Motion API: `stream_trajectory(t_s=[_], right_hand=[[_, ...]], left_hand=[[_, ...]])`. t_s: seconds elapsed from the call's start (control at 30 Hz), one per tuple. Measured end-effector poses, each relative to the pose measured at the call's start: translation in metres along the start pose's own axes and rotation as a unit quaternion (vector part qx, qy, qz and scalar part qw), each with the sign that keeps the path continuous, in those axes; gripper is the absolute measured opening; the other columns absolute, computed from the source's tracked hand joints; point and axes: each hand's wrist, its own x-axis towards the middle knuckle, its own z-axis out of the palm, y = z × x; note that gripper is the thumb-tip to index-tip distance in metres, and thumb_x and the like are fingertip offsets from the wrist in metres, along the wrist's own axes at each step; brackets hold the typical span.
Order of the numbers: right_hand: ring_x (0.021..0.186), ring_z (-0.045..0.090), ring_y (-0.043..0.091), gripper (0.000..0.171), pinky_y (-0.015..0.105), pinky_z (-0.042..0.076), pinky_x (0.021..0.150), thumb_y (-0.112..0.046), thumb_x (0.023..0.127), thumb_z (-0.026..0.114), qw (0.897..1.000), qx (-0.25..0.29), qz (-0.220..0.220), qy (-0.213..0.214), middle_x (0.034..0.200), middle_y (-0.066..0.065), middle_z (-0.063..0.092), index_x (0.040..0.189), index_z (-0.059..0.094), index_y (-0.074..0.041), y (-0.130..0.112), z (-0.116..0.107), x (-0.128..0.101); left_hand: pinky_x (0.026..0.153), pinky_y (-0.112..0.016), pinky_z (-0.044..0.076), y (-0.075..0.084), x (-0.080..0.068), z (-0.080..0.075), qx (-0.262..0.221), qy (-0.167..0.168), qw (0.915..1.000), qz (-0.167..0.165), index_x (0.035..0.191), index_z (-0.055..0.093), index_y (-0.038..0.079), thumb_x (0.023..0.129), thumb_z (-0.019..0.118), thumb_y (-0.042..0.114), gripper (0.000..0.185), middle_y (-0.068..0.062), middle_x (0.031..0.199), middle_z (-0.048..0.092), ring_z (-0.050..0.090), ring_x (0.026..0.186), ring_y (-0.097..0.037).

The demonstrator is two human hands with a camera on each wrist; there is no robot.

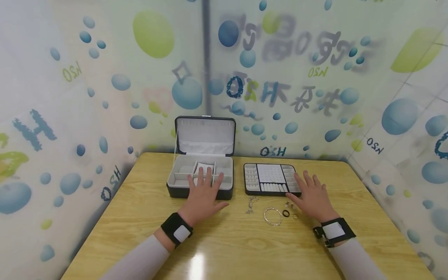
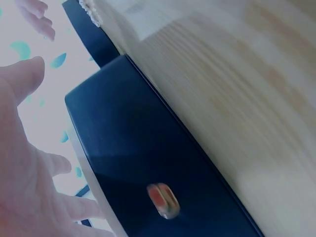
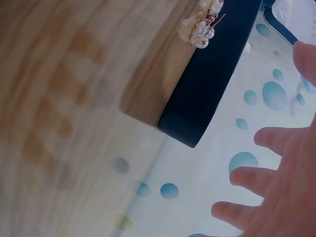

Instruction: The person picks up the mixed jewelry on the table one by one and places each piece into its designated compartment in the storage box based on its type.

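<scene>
An open dark jewellery box (image 1: 182,191) with a raised lid and grey compartments stands at the table's middle. My left hand (image 1: 204,190) lies flat, its straight fingers spread over the box's front rim. The left wrist view shows the box's dark front wall (image 2: 148,158) with a small clasp (image 2: 162,200), and the left hand (image 2: 22,163) beside it. Right of the box sits a dark divided tray (image 1: 271,191). My right hand (image 1: 309,192) rests open on the table at the tray's front right corner and holds nothing. The right wrist view shows the tray's side (image 3: 212,74) and my spread fingers (image 3: 276,182).
Loose jewellery lies on the wooden table (image 1: 224,241) in front of the tray: a chain (image 1: 250,204), a clear bangle (image 1: 273,216), a black ring (image 1: 286,213) and small earrings (image 1: 289,204). Pearl earrings (image 3: 201,22) show by the tray. Patterned walls enclose the table on three sides.
</scene>
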Motion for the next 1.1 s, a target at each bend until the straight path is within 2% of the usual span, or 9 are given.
stream_trajectory(t_s=[0.4,0.67,0.87,1.0,1.1], right_hand=[[0.149,0.026,0.067,0.087,0.087,0.027,0.109,-0.055,0.099,0.067,1.000,0.005,-0.001,-0.002,0.167,0.037,0.028,0.163,0.038,-0.003,0.002,-0.006,-0.008],[0.148,0.030,0.068,0.085,0.082,0.030,0.114,-0.051,0.098,0.070,1.000,0.004,-0.002,-0.017,0.166,0.039,0.030,0.161,0.040,-0.002,0.005,-0.004,-0.005],[0.141,0.045,0.059,0.072,0.072,0.042,0.112,-0.039,0.094,0.078,1.000,0.010,-0.003,-0.017,0.155,0.036,0.047,0.150,0.055,-0.001,0.003,-0.005,-0.005],[0.128,0.059,0.050,0.059,0.065,0.050,0.106,-0.033,0.093,0.080,1.000,0.014,-0.020,-0.011,0.140,0.030,0.059,0.140,0.064,0.000,0.001,-0.007,-0.006],[0.118,0.064,0.043,0.052,0.061,0.054,0.102,-0.030,0.092,0.081,0.999,0.024,-0.030,-0.007,0.130,0.025,0.064,0.134,0.068,-0.001,0.000,-0.008,-0.006]], left_hand=[[0.113,-0.088,0.018,0.035,0.017,0.004,0.001,-0.006,0.9996,0.028,0.168,0.033,0.022,0.092,0.063,0.076,0.097,-0.030,0.171,0.027,0.022,0.158,-0.058],[0.118,-0.083,0.020,0.056,0.027,0.006,0.016,-0.018,0.9989,0.039,0.169,0.030,0.024,0.093,0.058,0.079,0.098,-0.030,0.172,0.025,0.021,0.158,-0.057],[0.119,-0.080,0.025,0.075,0.036,0.005,0.014,-0.020,0.9980,0.059,0.168,0.033,0.024,0.093,0.062,0.076,0.095,-0.029,0.171,0.029,0.024,0.158,-0.056],[0.122,-0.073,0.030,0.086,0.041,0.004,-0.021,-0.001,0.9952,0.096,0.166,0.037,0.019,0.097,0.065,0.066,0.088,-0.027,0.170,0.033,0.028,0.158,-0.053],[0.122,-0.066,0.036,0.094,0.046,0.001,-0.030,0.009,0.9923,0.119,0.163,0.041,0.017,0.099,0.066,0.060,0.081,-0.024,0.169,0.038,0.033,0.157,-0.049]])
